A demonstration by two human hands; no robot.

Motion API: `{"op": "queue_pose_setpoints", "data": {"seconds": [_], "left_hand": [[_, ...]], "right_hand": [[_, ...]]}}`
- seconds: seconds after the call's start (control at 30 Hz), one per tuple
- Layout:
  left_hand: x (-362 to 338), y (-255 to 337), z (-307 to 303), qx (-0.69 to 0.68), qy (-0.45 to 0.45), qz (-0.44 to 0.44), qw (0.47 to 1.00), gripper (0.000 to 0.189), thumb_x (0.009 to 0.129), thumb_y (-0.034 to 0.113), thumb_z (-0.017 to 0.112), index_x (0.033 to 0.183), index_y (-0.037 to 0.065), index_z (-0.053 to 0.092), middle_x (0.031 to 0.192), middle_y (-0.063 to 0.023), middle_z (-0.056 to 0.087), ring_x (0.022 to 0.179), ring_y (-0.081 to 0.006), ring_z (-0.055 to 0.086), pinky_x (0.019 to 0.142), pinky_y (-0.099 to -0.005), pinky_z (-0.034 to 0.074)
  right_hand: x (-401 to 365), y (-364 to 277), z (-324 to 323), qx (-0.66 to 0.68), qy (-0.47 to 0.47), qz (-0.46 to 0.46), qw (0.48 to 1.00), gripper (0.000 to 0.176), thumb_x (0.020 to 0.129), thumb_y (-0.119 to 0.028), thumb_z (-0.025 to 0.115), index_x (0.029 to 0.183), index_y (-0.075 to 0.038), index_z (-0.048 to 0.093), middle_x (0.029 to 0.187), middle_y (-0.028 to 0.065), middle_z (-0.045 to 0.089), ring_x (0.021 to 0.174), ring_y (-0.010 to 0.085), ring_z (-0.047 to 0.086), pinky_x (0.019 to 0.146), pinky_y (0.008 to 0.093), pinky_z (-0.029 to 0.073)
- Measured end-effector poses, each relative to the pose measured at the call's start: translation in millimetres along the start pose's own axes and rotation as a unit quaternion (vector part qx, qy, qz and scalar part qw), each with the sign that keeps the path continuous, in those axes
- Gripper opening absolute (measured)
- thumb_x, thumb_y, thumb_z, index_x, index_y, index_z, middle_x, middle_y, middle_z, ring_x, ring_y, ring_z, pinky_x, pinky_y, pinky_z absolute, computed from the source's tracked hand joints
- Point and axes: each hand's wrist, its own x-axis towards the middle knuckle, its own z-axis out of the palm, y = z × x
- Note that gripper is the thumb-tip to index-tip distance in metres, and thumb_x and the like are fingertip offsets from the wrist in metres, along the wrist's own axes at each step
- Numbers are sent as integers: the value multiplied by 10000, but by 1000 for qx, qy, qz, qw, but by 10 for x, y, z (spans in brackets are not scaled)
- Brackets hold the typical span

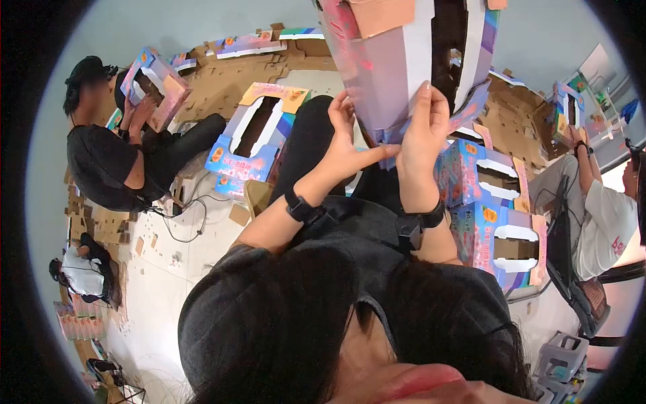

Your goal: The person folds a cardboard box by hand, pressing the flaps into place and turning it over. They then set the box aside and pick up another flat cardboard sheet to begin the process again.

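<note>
Cardboard box (387, 77) is held at the upper centre of the frame, its lower end gripped by left hand (348, 147) and right hand (420, 145), seemingly to be kept steady.

We wear a dark grey short-sleeved shirt (259, 289) and black trousers (304, 138); black wristbands (296, 205) carry small dark blocks (409, 233), and our hands (422, 141) are ungloved.
</note>
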Motion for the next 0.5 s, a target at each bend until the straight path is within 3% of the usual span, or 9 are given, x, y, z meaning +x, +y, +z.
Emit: {"op": "queue_pose_setpoints", "data": {"seconds": [0.03, 0.17, 0.3, 0.4, 0.43, 0.5], "left_hand": [[39, -53, -2, 27, 8, 0, 1000, 1247, 653, 189, 943, 1472, 94, 7, 1423, -223, 350, 1407, -320, 317, 1173, -468, 248], [82, -188, -109, -35, -30, -40, 998, 1192, 653, 159, 944, 1452, 100, 60, 1419, -196, 373, 1360, -309, 398, 1131, -445, 340], [93, -67, -140, -84, -28, -82, 993, 1142, 639, 109, 937, 1451, 103, 134, 1431, -161, 376, 1362, -288, 403, 1143, -439, 332], [100, -11, -207, -96, -22, -100, 990, 1090, 638, 59, 917, 1447, 103, 189, 1426, -133, 391, 1357, -273, 413, 1141, -436, 341], [97, 19, -228, -101, -19, -108, 989, 1073, 640, 44, 908, 1446, 102, 202, 1421, -127, 400, 1355, -271, 415, 1139, -435, 345], [103, 60, -275, -105, -20, -118, 987, 1029, 653, -2, 872, 1449, 98, 227, 1398, -122, 431, 1342, -267, 431, 1131, -434, 360]], "right_hand": [[-25, -1, -3, -9, -15, 6, 1000, 306, 1023, -321, 607, 1089, -24, 578, 992, 29, 607, 922, 74, 539, 815, 233, 445], [-39, -29, -7, -13, -32, 31, 999, 308, 1011, -319, 624, 1108, -29, 577, 1011, 40, 612, 929, 78, 542, 816, 239, 445], [-16, -35, -22, 22, -84, 55, 995, 301, 986, -269, 657, 1131, -18, 577, 1035, 48, 623, 950, 105, 564, 834, 268, 458], [79, -71, -90, -119, -179, -36, 976, 338, 956, -246, 688, 1142, 14, 578, 1005, 70, 635, 921, 124, 585, 816, 285, 472], [131, -100, -118, -212, -189, -135, 949, 300, 915, -214, 719, 1078, 22, 631, 935, 105, 658, 833, 160, 616, 758, 302, 486], [195, -295, -202, -323, -202, -189, 905, 248, 897, -208, 728, 996, 12, 671, 881, 122, 660, 786, 189, 624, 712, 313, 485]]}}
